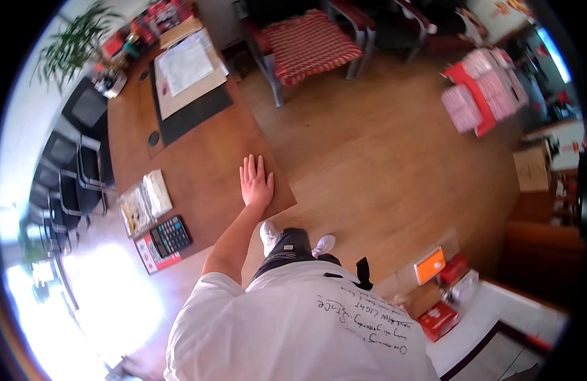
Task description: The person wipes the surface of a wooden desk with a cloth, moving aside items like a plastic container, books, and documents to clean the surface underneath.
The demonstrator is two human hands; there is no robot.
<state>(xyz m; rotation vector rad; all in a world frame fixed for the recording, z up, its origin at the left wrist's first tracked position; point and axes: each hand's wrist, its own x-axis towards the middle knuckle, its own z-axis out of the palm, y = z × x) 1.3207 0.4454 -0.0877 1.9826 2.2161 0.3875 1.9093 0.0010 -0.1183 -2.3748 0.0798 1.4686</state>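
Observation:
My left hand [257, 183] lies palm down near the corner of the wooden desk [217, 190], fingers a little apart and nothing in its grasp. Left of it on the desk are a calculator [170, 235] with dark keys, a clear plastic packet [137, 209] and a white packet [157, 193]. Farther along the desk, papers [186, 66] rest on a black desk mat [193, 114]. Beside my shirt at the lower right, a small blurred skin-coloured patch may be part of my right hand [401, 301]; most of it is hidden, and its hold cannot be made out.
A chair with a red-and-white woven cover [312, 45] stands beyond the desk. Black chairs [84, 109] line the left side. Pink wrapped packs [484, 90] sit at the upper right. At the lower right are an orange-faced rectangular object [430, 265] and a red box [438, 320].

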